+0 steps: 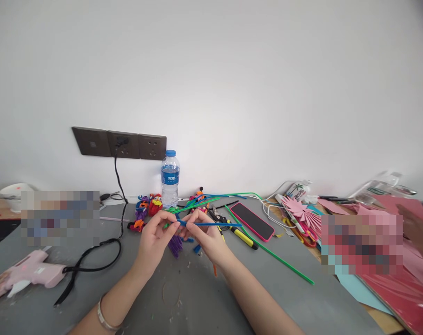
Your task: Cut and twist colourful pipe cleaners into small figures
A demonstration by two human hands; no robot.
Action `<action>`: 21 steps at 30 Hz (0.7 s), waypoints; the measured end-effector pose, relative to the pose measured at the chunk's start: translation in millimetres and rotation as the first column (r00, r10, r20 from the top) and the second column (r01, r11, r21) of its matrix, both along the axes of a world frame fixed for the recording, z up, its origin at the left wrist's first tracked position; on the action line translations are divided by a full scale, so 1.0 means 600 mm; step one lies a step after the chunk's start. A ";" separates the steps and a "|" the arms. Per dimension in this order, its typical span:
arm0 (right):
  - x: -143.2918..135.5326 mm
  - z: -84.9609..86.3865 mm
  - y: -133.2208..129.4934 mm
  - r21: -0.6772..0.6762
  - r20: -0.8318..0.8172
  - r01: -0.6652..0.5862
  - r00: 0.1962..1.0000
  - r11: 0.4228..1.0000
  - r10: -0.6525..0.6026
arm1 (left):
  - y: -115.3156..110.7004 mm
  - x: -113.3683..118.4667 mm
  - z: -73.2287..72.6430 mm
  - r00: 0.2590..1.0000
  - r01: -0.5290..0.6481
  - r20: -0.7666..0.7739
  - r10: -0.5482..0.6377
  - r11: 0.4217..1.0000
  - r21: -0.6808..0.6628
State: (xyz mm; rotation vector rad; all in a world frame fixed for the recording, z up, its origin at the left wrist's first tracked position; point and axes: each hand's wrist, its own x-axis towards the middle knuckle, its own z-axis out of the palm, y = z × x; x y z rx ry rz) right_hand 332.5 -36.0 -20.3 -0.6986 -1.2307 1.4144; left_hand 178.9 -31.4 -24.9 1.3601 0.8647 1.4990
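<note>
A blue pipe cleaner [216,225] is pinched between my two hands above the grey mat, its free end pointing right. My left hand [159,235] grips it near its left end with thumb and forefinger. Close beside, my right hand [206,231] pinches it too, the fingertips almost meeting. Just behind the hands stand small fuzzy figures, one red [155,204] and one purple and orange [142,209]. Purple fuzzy strands [175,245] show below my fingers. Green pipe cleaners [284,262] lie to the right and behind.
A water bottle [170,181] stands by the wall. A pink glue gun [30,272] with a black cord lies left. Yellow-handled pliers [244,238] and a pink-cased phone [252,221] lie right of centre. Coloured paper [368,293] and another person's hand [415,232] are far right.
</note>
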 end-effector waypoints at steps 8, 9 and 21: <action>0.014 -0.008 0.015 0.068 -0.004 0.257 0.966 0.964 -0.257 | 0.008 -0.004 -0.001 1.000 0.011 0.005 -0.011 0.996 -0.093; 0.014 -0.007 0.014 0.079 0.008 0.239 0.971 0.968 -0.241 | 0.008 -0.004 -0.001 1.000 0.024 0.005 -0.024 0.995 -0.096; -0.002 -0.005 0.004 0.071 0.055 0.092 0.994 0.993 -0.096 | 0.007 -0.004 -0.009 0.998 0.013 -0.054 -0.016 0.998 -0.057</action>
